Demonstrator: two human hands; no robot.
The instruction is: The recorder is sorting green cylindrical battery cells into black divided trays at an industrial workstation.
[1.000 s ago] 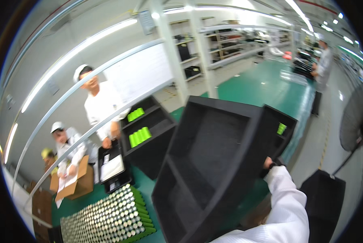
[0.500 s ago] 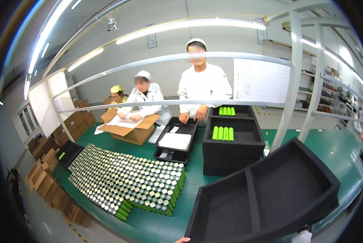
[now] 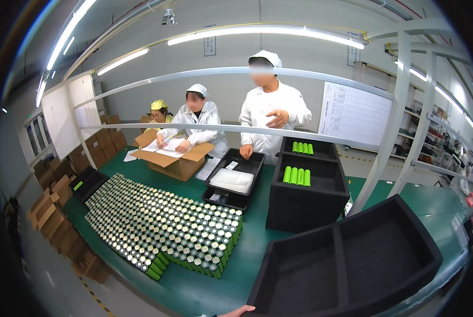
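My left hand [image 3: 240, 310] shows only in part at the lower edge, its fingers closed on the near left corner of a black foam tray [image 3: 338, 264]. This tray has two deep compartments divided by a wall, and nothing shows inside them. It sits tilted, its right end higher in the picture. My right hand is out of sight. To the left of the tray, several rows of upright green cylindrical battery cells [image 3: 162, 219] stand packed together on the green table [image 3: 231, 288].
A stack of black foam trays [image 3: 305, 208] holds some lying green cells. Shallow black trays [image 3: 228, 198] with white sheets and a cardboard box [image 3: 181, 165] stand farther left. A metal frame post [image 3: 379, 132] rises at right. Three co-workers are across the table.
More of my left hand shows at the tray's corner. The view has shifted slightly, with the tray a little lower. The standing co-worker has raised one hand off the shallow tray.
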